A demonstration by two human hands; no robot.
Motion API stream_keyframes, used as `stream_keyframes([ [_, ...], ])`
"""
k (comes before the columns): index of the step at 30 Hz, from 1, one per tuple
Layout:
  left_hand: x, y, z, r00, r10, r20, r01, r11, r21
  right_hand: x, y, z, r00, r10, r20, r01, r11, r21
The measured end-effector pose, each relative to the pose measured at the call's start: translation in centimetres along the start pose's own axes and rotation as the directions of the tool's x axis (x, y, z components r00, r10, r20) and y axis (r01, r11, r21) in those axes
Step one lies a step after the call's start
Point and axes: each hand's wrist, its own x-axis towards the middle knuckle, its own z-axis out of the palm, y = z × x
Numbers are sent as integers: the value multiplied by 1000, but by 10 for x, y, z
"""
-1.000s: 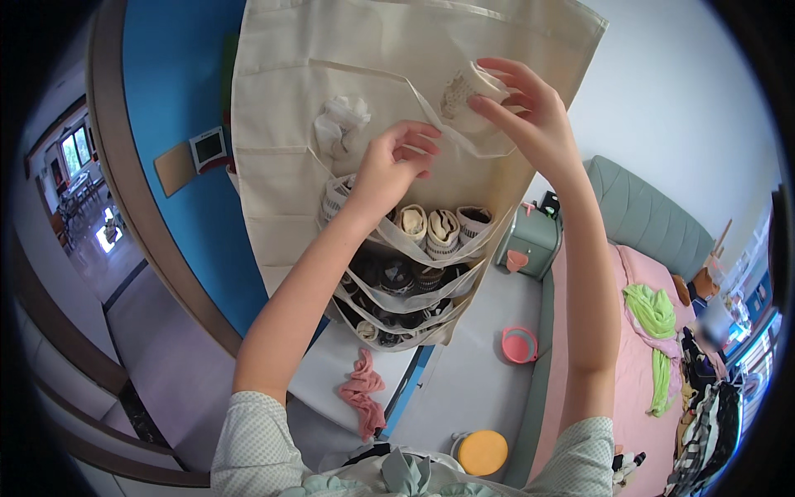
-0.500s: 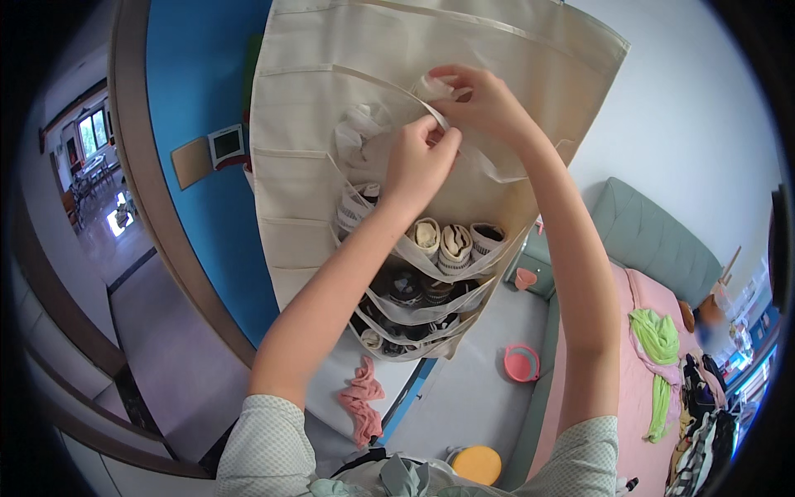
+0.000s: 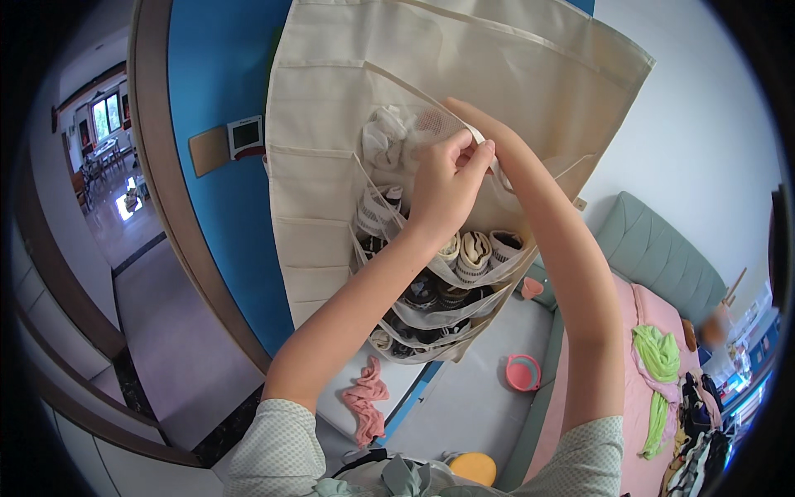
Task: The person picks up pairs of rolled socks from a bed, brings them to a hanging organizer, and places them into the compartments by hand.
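Note:
A beige hanging organizer (image 3: 319,108) with rows of mesh pockets hangs in front of me. My left hand (image 3: 454,178) pinches the pale top edge of an upper mesh pocket (image 3: 414,91) and holds it out. My right hand (image 3: 474,118) reaches into that pocket; its fingers are hidden behind the mesh and my left hand. A bunched white cloth item (image 3: 385,137) lies in the pocket's left part. Below, rolled socks (image 3: 474,253), white with dark patterns, stand in a lower pocket. Dark rolled items (image 3: 422,290) fill the pockets under it.
A blue panel (image 3: 219,83) with a small wall device (image 3: 246,135) stands left, beside a doorway. At right are a green headboard (image 3: 662,240) and a bed with pink bedding (image 3: 600,381) and piled clothes (image 3: 696,414). A pink cloth (image 3: 366,402) and a pink basin (image 3: 522,373) are lower down.
My right hand has gone from above the pocket edge, where it held something whitish, down behind the mesh. My left hand still grips the edge. The view has shifted slightly.

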Motion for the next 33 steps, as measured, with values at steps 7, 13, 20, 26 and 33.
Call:
stream_keyframes([
  [7, -8, -9, -9, 995, 82, 63, -83, 997, 7, -9, -2, -3, 993, -59, 106, 55, 998, 40],
  [13, -28, -9, -19, 998, -1, 55, -3, 997, 71, -39, -3, -20, 981, -191, -30, 192, 981, 30],
  [20, -83, -20, -31, 999, -2, 41, 4, 999, -50, -142, -56, 34, 621, -332, -710, 269, 941, -205],
  [26, -136, -21, -30, 980, -116, 162, 156, 953, -260, -224, -43, 98, 848, -48, -528, 111, 990, 88],
  [33, -188, -48, -21, 912, -260, 318, 366, 866, -341, -287, -20, 161, 816, 180, -549, -39, 965, 258],
])
